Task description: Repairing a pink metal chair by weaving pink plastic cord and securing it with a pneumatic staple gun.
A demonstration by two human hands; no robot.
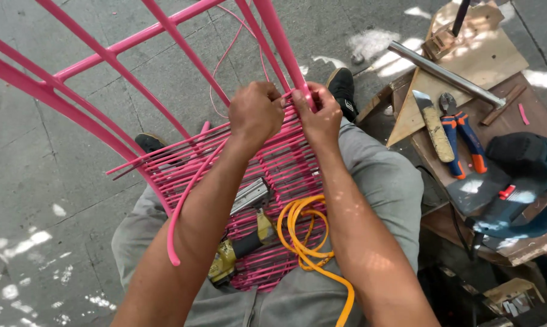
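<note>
Frame: pink metal chair frame [104, 57] rests across my lap, its bars reaching to the far left over the concrete floor [37, 200].
Weave: pink plastic cord [191, 181] is wrapped in many close rows across the near part of the frame; the far bars are bare. I judge the weaving partly done, with much of the frame left to cover.
Loose end: one cord tail hangs down at near left, past my left forearm; a thin strand loops up to the far side.
Left hand [256, 112]: closed in a fist on the cord at the far edge of the woven rows, grip tight.
Right hand [319, 115]: just beside the left, fingers pinched shut on the cord where it meets an upright bar.
On the weave: staple gun [243, 242] and coiled orange hose [303, 233], near me.
Tabletop [497, 66], right: putty knife [434, 124], pliers [464, 136], blue power drill [521, 181], metal pipe [446, 74].
</note>
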